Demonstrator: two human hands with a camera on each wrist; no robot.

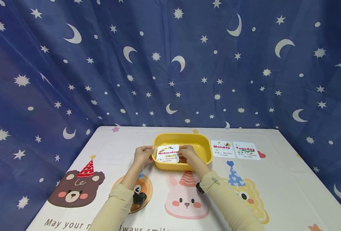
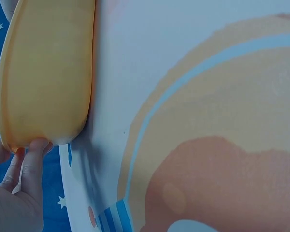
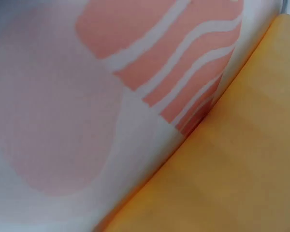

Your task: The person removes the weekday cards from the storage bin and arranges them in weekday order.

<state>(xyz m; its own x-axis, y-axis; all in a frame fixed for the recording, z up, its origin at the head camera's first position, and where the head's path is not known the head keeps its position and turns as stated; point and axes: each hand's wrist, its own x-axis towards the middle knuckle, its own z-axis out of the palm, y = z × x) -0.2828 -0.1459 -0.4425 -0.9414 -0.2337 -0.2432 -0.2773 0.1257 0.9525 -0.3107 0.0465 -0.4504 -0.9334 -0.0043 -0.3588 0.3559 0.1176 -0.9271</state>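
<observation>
A yellow plastic basin (image 1: 199,140) stands near the far side of the table. My left hand (image 1: 142,156) grips its left end, thumb and fingers at the rim; the left wrist view shows the same hand (image 2: 21,188) at the end of the basin's outer wall (image 2: 48,72). Over the basin's left half is a white card reading "Wednesday" (image 1: 167,154), face up. With its fingers at the card's right edge, my right hand (image 1: 188,154) pinches it. That hand's fingertips are partly hidden. Only the basin's side (image 3: 241,145) and the tablecloth show in the right wrist view.
To the basin's right, a "Monday" card (image 1: 222,149) and a "Tuesday" card (image 1: 247,150) lie side by side, face up. A cartoon-printed tablecloth (image 1: 124,136) covers the table. Behind it hangs a dark blue curtain (image 1: 187,99) with moons and stars.
</observation>
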